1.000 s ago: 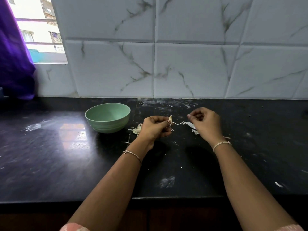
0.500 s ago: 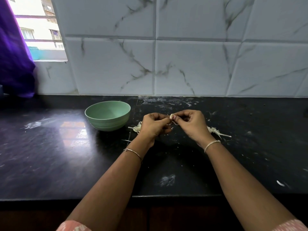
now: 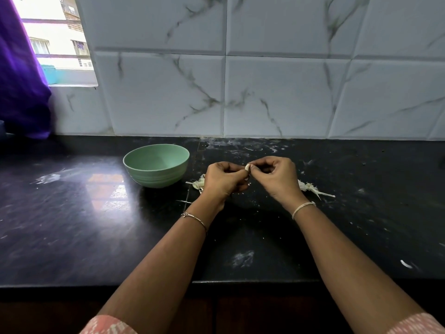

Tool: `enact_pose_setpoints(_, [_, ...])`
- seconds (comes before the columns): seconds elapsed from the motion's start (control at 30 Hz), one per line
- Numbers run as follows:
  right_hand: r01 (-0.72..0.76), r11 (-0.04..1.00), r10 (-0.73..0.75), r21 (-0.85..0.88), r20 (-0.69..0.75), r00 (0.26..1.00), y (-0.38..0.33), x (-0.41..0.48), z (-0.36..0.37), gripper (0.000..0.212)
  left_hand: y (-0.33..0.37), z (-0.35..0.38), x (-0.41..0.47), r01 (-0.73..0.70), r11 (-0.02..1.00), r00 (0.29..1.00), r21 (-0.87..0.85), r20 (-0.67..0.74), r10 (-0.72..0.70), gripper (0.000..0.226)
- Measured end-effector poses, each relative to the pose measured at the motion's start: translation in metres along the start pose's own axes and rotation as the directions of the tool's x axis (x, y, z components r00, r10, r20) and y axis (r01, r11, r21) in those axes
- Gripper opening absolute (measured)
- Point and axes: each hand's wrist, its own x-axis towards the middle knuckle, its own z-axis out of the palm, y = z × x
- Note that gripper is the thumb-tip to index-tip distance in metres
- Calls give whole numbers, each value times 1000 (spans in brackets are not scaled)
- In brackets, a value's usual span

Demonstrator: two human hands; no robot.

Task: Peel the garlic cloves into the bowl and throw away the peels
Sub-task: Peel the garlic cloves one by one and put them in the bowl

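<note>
Clove (image 3: 247, 167): pinched between left hand (image 3: 222, 180) and right hand (image 3: 277, 178), above the counter (image 3: 96, 225); long axis unclear; bowl (image 3: 156, 165) lies left, near the left hand, interior looks empty; peels (image 3: 310, 189) behind right wrist, more by left hand.

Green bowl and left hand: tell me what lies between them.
Head view: a pale heap of garlic bits lies on the black counter between the green bowl and the left hand, partly behind the hand.
</note>
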Motion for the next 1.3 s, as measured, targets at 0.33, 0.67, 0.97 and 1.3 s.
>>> enact_pose_setpoints(0.33, [7,999,-6,35,-18,1000,0,0,-3,13,1,0,-3,-35,998,999,48,41,33,11])
enact_pose_setpoints(0.67, [-60,983,59,174,13,998,-1,-1,-4,3,2,-1,-3,-25,999,998,45,60,22,5])
enact_pose_setpoints(0.97, [-4,997,4,82,-3,1000,2,0,-2,10,3,-3,-5,19,1000,996,-14,90,-18,5])
enact_pose_setpoints(1.3, [38,995,-45,-93,-75,996,3,0,1,9,4,-2,-6,65,997,992,-51,114,-59,13])
